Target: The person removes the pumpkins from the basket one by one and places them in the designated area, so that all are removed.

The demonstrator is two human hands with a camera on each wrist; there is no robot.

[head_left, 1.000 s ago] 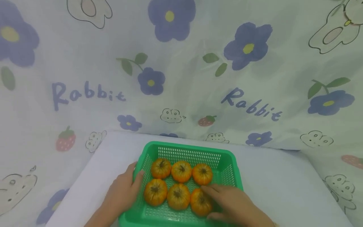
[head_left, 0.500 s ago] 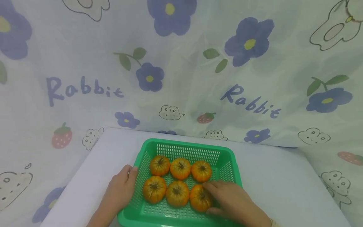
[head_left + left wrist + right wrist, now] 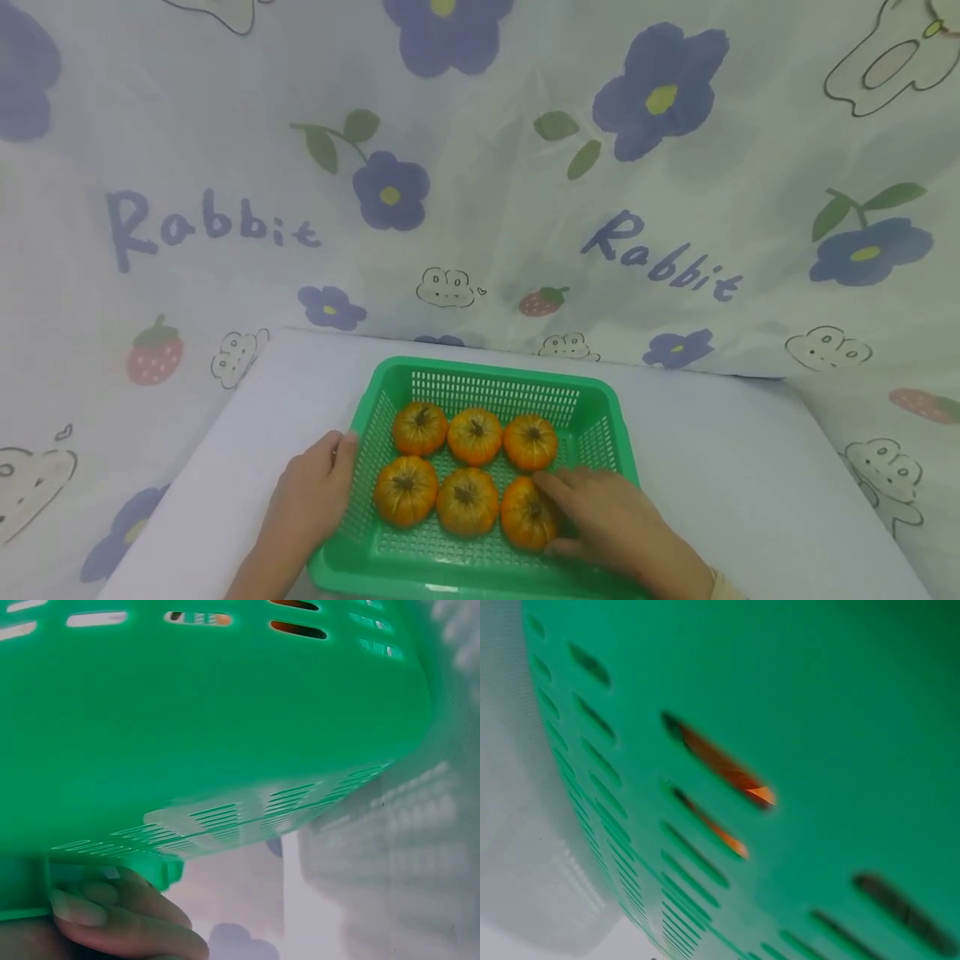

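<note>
A green plastic basket (image 3: 495, 369) with slotted walls holds several small orange pumpkins in two rows of three. My left hand (image 3: 303, 500) grips the basket's left rim. In the left wrist view its fingers (image 3: 131, 919) curl in under the rim, beside the slotted wall. My right hand (image 3: 618, 525) reaches over the right side and holds the front-right pumpkin (image 3: 522, 515), fingers at its far side and thumb at its near side. The right wrist view shows only the basket's outer wall (image 3: 840, 750), with orange showing through the slots; that hand is out of it.
The basket stands on a white-covered table (image 3: 742, 467). Behind and at both sides hangs a pale cloth (image 3: 480, 225) printed with flowers, rabbits and strawberries. Two other pumpkins, the front middle one (image 3: 467, 504) and back right one (image 3: 530, 443), sit close to the held pumpkin.
My left thumb has drawn back from inside the basket to its rim. The right hand stays at the front-right pumpkin, which tilts slightly. The whole head view has shifted, so everything sits higher.
</note>
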